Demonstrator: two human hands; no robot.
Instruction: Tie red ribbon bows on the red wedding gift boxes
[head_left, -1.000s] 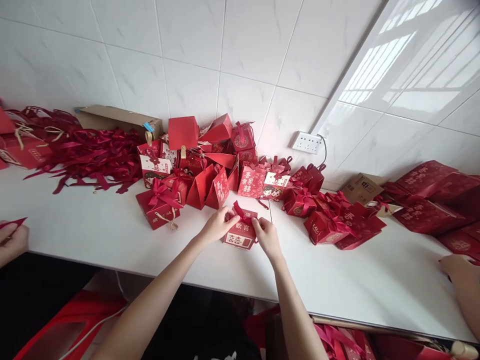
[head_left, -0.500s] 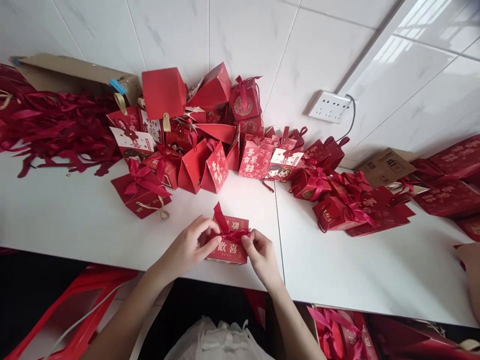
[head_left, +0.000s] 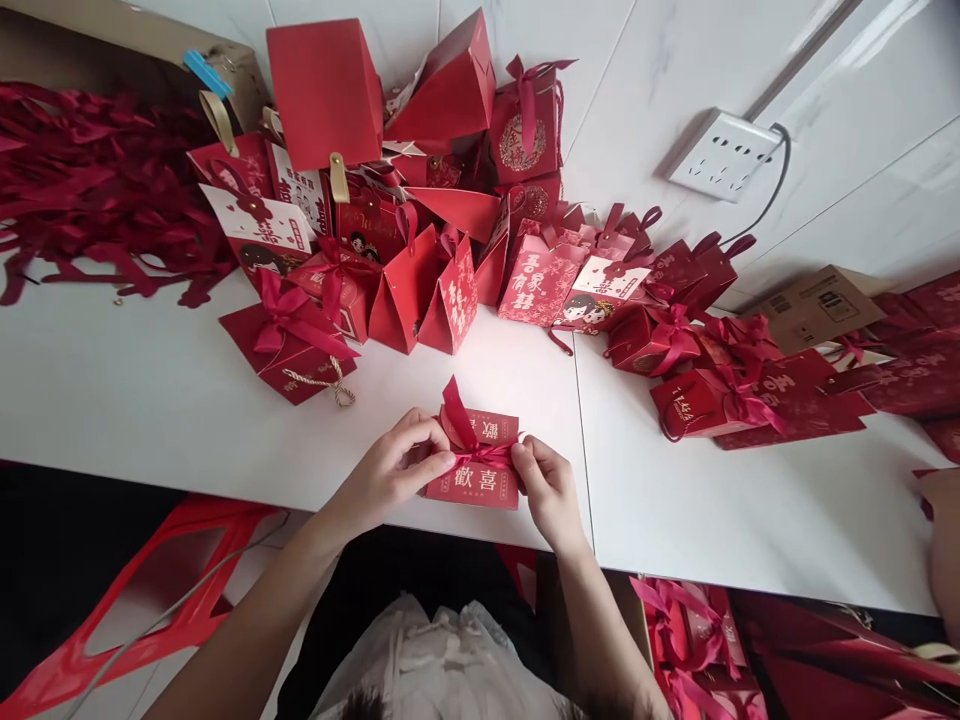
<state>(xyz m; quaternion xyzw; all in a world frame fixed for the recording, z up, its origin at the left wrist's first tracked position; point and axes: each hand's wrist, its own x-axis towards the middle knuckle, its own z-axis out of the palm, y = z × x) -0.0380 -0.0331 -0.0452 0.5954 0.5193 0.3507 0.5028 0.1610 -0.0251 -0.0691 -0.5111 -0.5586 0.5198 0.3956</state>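
Box [head_left: 472, 482], red, characters printed on its top: one, on the white table [head_left: 675, 520] near the front edge, between my two hands. Ribbon [head_left: 458, 411], crimson: one, tied across the top, a tail standing up beyond the knot [head_left: 479, 454]. Left hand [head_left: 401, 465]: thumb and forefinger pinched together, holding ribbon at the box's left side. Right hand [head_left: 551, 485]: thumb and fingertips likewise pinched, on ribbon at the right edge.

Change entered: a second ago my fingertips sat a little closer together and the pale front panel showed; now they are wider apart, ribbon runs between them, and the top faces me. I judge the knot formed and being drawn snug; its tightness I cannot tell.

Surroundings: ribbon heap [head_left: 90, 190], left; gift boxes [head_left: 456, 300], massed behind; bow-tied box [head_left: 296, 357], left front; another person's hand [head_left: 939, 510], far right.
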